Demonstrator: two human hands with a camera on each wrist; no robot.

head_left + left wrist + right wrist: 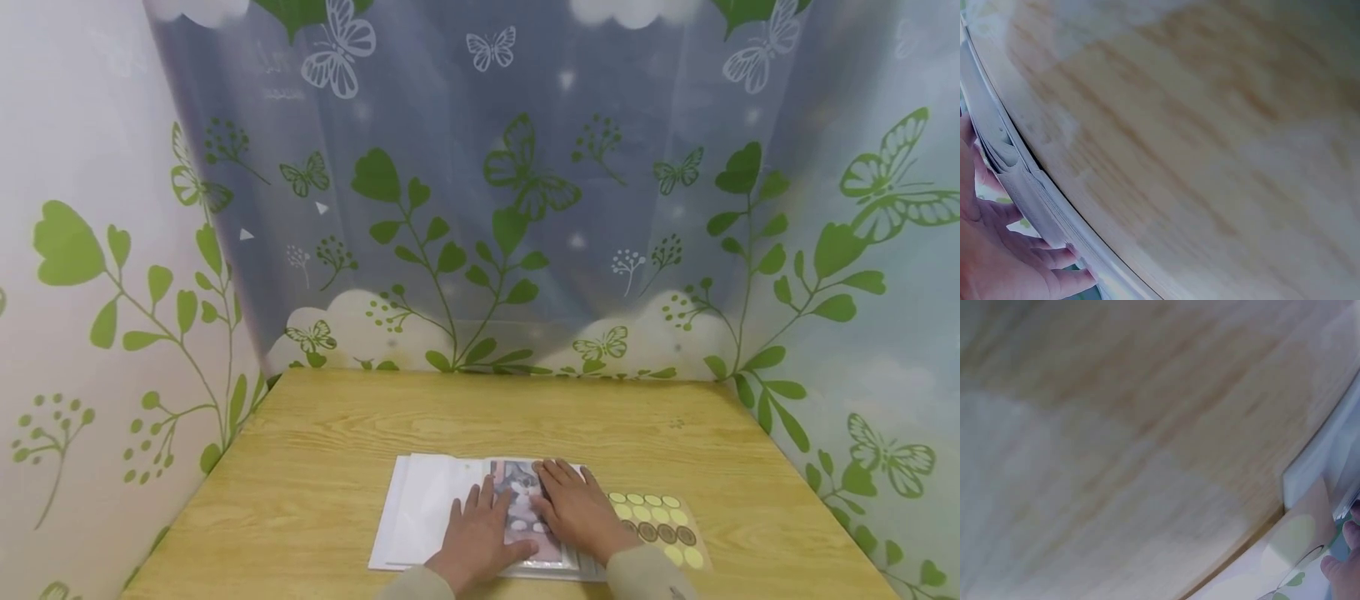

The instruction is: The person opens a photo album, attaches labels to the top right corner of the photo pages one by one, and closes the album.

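An open booklet with white pages (423,508) lies on the table, seemingly an album with clear sleeves. On its right page is a picture (519,479) in pink and grey tones, partly covered by both hands. My left hand (476,533) rests on the booklet with fingers spread, at the picture's left side. Across the picture's right side lies my right hand (579,504), its fingers extended. The left wrist view shows the left hand (1010,256) along the booklet's layered edge (1035,194). Only fingers of the right hand (1347,569) appear in the right wrist view.
A sheet of round stickers (675,517), yellow and brown, lies right of the booklet, partly under the right forearm. The wood-grain table (300,467) is enclosed by a printed curtain (465,275) with butterflies and leaves at the back and sides.
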